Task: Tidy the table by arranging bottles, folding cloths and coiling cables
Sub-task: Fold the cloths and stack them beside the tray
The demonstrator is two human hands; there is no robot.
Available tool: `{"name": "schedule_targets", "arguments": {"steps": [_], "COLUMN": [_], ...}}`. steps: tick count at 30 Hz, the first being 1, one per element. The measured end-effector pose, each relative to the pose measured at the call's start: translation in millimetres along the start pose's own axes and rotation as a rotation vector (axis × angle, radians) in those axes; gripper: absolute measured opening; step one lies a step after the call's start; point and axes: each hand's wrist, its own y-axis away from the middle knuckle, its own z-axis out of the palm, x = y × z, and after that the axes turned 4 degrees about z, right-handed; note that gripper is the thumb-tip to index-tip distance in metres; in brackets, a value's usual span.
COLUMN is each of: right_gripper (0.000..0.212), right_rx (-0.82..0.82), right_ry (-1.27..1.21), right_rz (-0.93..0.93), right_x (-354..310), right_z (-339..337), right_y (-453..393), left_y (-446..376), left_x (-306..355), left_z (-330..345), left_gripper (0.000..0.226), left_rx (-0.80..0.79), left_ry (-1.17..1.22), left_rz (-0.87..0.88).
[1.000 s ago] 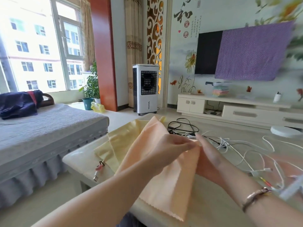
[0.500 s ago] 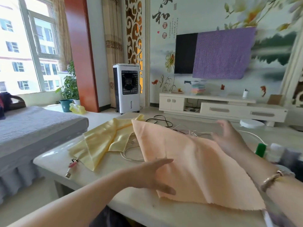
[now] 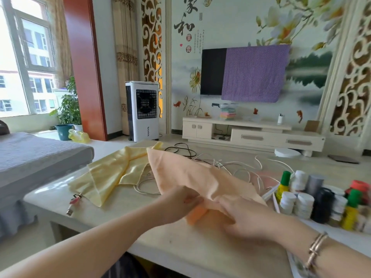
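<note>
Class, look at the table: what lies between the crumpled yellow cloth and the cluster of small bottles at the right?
In the head view, the peach cloth held by both hands, and tangled white cables, lie between the yellow cloth and the bottles.

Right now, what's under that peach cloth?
White cables run under the peach cloth from its far edge; how far they reach beneath is covered. Both hands grip its near edge.
</note>
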Motion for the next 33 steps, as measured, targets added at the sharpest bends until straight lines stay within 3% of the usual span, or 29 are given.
{"name": "schedule_targets", "arguments": {"steps": [2, 3, 8, 13, 18, 21, 25, 28, 31, 33], "right_gripper": [0.014, 0.012, 0.021, 0.03, 0.022, 0.015, 0.041, 0.048, 0.033, 0.023], "right_rx": [0.077, 0.123, 0.39, 0.405, 0.422, 0.3, 0.165, 0.091, 0.093, 0.269], "right_ry": [-0.054, -0.089, -0.439, -0.667, -0.721, -0.619, -0.31, -0.251, -0.159, -0.079], "right_rz": [0.045, 0.081, 0.133, 0.139, 0.167, 0.144, 0.148, 0.13, 0.092, 0.091], "right_x": [-4.5, -7.0, -20.3, -35.5, -29.0, -25.1, -26.9, -29.0, -30.4, -30.5], "right_z": [-11.8, -19.3, -74.1, -130.2, -162.2, -166.5, -165.2, -166.9, -168.1, -172.2], "right_y": [-3.5, -5.2, -12.4, -9.5, 6.1, 16.5, 17.5, 16.7, 10.7, 6.2], "left_y": [-8.4, -12.0, -19.1, -16.1, -8.6, -2.5, 2.7, -1.3, -4.2, -5.6], "left_x": [14.5, 20.5, 55.0, 82.1, 72.7, 55.4, 33.8, 28.4, 37.3, 47.4], "left_z": [-14.5, -21.5, -51.0, -85.6, -123.2, -138.6, -150.8, -158.7, -167.5, -178.3], "left_gripper": [0.041, 0.04, 0.025, 0.037, 0.028, 0.027, 0.028, 0.01, 0.023, 0.023], "left_rx": [0.102, 0.153, 0.291, 0.263, 0.128, 0.125, -0.083, -0.183, 0.085, 0.345], "left_ry": [0.044, 0.048, 0.285, 0.328, 0.019, -0.279, -0.675, -0.901, -1.046, -1.102], "left_rz": [-0.026, -0.041, -0.037, -0.041, -0.136, -0.185, -0.368, -0.424, -0.452, -0.376]}}
